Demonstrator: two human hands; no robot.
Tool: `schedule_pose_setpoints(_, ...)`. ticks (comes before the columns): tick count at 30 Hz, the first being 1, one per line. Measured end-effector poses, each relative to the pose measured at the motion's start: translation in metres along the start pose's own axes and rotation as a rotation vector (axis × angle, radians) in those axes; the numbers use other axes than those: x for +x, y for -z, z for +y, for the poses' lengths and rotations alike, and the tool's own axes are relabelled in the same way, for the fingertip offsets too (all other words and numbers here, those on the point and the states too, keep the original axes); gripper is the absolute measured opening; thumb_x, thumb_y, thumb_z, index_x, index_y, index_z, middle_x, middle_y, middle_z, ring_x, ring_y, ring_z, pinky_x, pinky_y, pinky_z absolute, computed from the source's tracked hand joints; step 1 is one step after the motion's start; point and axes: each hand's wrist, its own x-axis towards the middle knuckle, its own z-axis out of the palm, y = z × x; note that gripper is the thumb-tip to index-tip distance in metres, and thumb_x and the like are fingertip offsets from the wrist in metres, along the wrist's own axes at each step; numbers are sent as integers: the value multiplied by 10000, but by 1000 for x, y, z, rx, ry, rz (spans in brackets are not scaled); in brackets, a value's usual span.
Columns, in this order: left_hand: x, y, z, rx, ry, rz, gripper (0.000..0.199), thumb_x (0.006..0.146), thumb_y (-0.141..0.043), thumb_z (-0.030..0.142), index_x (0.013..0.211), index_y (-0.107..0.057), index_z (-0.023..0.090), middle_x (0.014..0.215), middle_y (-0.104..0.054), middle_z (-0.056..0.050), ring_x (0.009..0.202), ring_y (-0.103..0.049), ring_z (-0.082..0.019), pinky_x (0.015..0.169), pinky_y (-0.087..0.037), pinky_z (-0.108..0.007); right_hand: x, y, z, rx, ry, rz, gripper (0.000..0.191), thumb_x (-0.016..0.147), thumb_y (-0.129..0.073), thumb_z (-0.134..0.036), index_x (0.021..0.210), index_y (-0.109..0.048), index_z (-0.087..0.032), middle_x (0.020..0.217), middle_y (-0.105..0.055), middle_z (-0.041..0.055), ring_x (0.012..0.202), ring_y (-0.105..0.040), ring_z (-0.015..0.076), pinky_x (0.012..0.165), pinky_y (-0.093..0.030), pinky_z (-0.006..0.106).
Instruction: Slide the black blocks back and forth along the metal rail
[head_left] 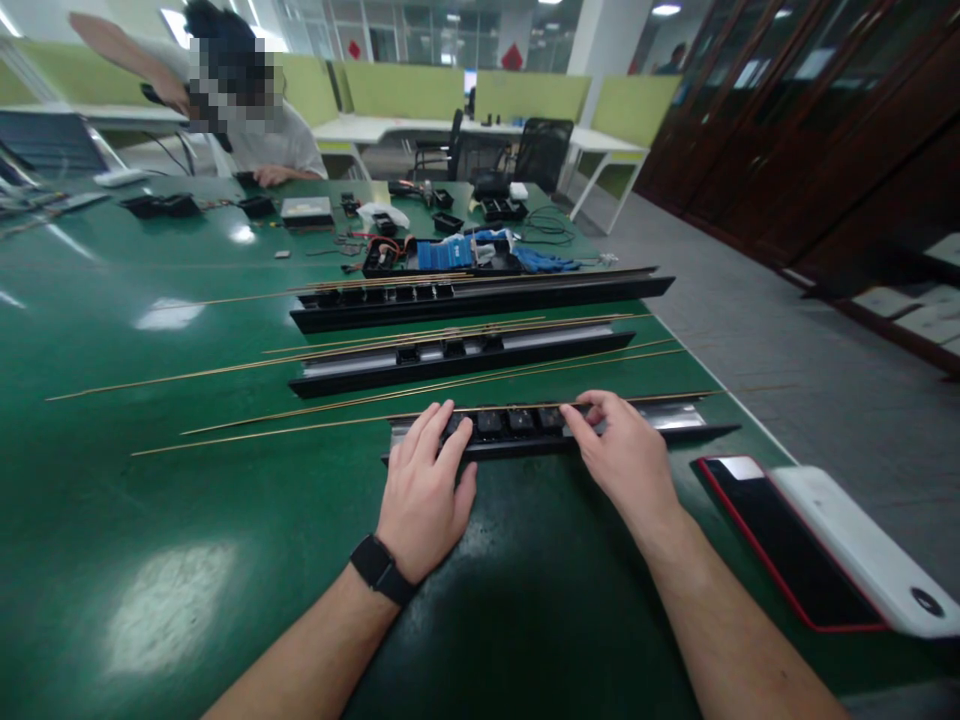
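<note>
A black channel-shaped rail (701,434) with a silvery inside lies across the table in front of me. Several small black blocks (520,420) sit in a row inside it. A thin brass-coloured rod (352,422) runs along its far edge and sticks out to the left. My left hand (425,490), with a black watch on the wrist, lies with fingers stretched over the rail's left end, touching the blocks there. My right hand (624,450) is at the right end of the row, thumb and fingers pinched close by the last block and the rod; what they grip is hidden.
Two similar rails, one nearer (465,360) and one farther (487,300), lie beyond, with more thin rods. A black tray (375,262) holds blue items. A red-edged phone (795,550) and a white device (862,545) lie at right. Another person sits across the table.
</note>
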Motion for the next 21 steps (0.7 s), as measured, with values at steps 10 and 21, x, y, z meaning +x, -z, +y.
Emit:
schedule_pose_setpoints(10,1,1,0,5,1,4,461,976,-604,220,1434,-564,188,1597,-509,-163,1503,-445,-350,1118,-500,-566,0,-4,4,65,67,3,363,989,-594,-510,1190,-707,-230,869,-708,30,792,-664,221,760,-465,349)
schedule_pose_setpoints(21,0,0,0,3,4,1,468,972,-603,225,1438,-559,198,1609,-492,-168,1512,-435,-358,1115,-499,-573,0,0,1,-25,2,-3,385,978,-577,-575,1092,-713,-233,937,-711,53,869,-665,238,756,-460,357)
